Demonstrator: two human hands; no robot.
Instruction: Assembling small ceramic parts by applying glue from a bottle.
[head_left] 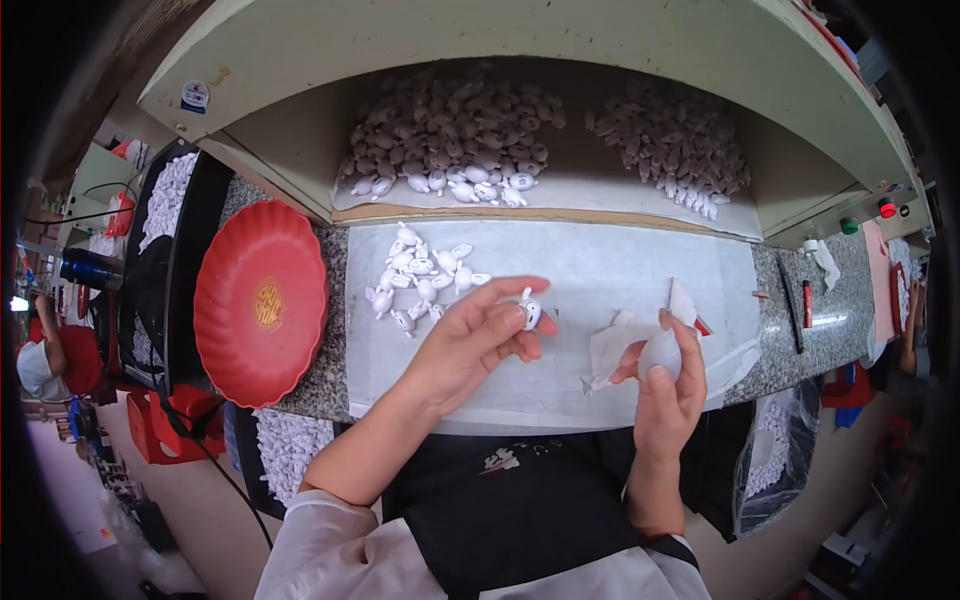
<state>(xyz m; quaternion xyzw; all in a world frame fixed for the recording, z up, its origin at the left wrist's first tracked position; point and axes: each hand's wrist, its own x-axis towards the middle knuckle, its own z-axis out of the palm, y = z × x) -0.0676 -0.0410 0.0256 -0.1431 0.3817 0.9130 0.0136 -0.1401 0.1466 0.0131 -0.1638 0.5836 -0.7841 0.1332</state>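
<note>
Between the thumb and fingers of my left hand (470,340) is a small white toy figure (531,312) with dark marks like a face. My right hand (672,385) has its fingers curled round a smooth, pale, rounded piece (660,350); its exact kind I cannot make out. White cloth or paper scraps (612,348) lie beside the right hand, one of them behind its fingertips. To the left of my left hand, several similar white toy figures (425,270) lie in a loose heap on the white sheet (580,265) covering the worktop.
A red scalloped dish (262,350) stands at the left. Ahead, a cabinet (560,30) overhangs two heaps of white parts (450,125). A black rod (790,305) and a red marker-like stick (807,303) lie right. Bins of white pieces (290,450) sit below the worktop.
</note>
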